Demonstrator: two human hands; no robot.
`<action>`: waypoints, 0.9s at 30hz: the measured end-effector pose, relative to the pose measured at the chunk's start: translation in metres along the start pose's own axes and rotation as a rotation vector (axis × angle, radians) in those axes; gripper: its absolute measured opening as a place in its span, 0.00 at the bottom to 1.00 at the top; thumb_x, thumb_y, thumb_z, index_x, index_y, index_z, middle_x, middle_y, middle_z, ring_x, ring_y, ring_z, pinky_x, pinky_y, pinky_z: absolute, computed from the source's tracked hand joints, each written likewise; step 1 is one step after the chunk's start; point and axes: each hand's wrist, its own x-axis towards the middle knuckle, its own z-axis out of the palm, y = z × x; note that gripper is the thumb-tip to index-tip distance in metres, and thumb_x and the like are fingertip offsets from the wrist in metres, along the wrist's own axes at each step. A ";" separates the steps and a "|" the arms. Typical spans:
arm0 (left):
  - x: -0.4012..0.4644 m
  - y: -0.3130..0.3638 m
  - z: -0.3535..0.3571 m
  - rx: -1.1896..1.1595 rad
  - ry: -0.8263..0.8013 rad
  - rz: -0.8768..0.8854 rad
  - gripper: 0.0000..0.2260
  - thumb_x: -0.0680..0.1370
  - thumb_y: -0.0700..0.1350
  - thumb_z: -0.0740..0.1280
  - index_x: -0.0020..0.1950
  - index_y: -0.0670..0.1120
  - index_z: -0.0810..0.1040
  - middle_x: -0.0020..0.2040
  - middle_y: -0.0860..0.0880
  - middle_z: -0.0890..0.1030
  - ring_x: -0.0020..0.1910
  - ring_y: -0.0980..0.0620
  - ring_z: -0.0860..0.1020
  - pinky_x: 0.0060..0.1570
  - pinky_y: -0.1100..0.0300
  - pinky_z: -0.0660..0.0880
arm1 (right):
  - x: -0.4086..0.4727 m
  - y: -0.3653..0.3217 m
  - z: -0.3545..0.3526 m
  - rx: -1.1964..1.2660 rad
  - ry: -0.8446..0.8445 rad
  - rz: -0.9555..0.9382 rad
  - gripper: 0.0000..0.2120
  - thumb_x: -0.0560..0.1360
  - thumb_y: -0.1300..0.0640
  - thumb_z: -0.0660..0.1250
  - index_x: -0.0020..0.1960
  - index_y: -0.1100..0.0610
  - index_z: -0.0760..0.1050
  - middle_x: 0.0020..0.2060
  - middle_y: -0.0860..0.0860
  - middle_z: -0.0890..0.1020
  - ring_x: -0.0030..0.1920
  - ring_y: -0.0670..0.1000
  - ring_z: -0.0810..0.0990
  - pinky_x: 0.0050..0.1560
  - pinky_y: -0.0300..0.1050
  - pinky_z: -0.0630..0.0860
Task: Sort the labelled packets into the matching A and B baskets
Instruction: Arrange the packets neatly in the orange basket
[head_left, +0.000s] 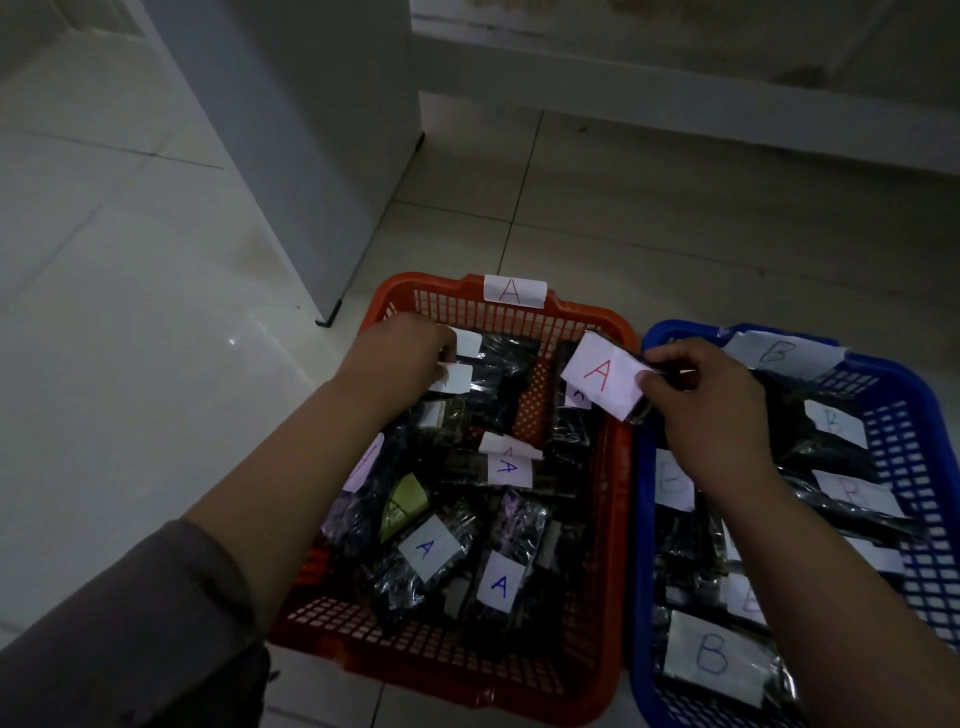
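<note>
An orange basket (605, 561) tagged A sits left of a blue basket (919, 415) tagged B, both on the floor. Each holds several dark packets with white labels. My right hand (711, 410) pinches a dark packet with a red A label (602, 375) above the rim between the two baskets. My left hand (400, 358) reaches into the far left corner of the orange basket, its fingers closed on white-labelled packets (460, 376) there. Other A packets (498, 582) lie lower in the orange basket, and B packets (711, 654) fill the blue one.
A white cabinet (311, 156) stands on the tiled floor behind the orange basket, to the left. A low white ledge (727, 93) runs along the far side. Bare tiles stretch out left of the baskets.
</note>
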 end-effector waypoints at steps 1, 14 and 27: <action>-0.002 0.001 -0.002 -0.055 -0.076 0.008 0.05 0.75 0.42 0.68 0.50 0.48 0.81 0.48 0.50 0.81 0.47 0.53 0.78 0.48 0.60 0.74 | 0.000 0.000 0.000 0.001 0.001 0.004 0.08 0.73 0.63 0.67 0.52 0.56 0.78 0.48 0.48 0.79 0.48 0.46 0.76 0.45 0.37 0.69; -0.011 0.005 -0.003 0.062 -0.451 0.009 0.23 0.68 0.44 0.75 0.61 0.50 0.74 0.59 0.50 0.75 0.59 0.50 0.71 0.53 0.59 0.64 | -0.003 -0.002 -0.009 0.165 0.023 0.076 0.09 0.74 0.65 0.66 0.49 0.52 0.76 0.47 0.47 0.78 0.44 0.42 0.77 0.40 0.33 0.71; -0.012 0.030 -0.008 -0.046 -0.257 0.044 0.10 0.78 0.44 0.63 0.57 0.45 0.79 0.55 0.47 0.80 0.51 0.50 0.78 0.53 0.56 0.75 | -0.012 -0.003 -0.001 0.062 0.165 -0.011 0.07 0.74 0.62 0.67 0.51 0.56 0.78 0.49 0.51 0.80 0.48 0.47 0.77 0.44 0.34 0.72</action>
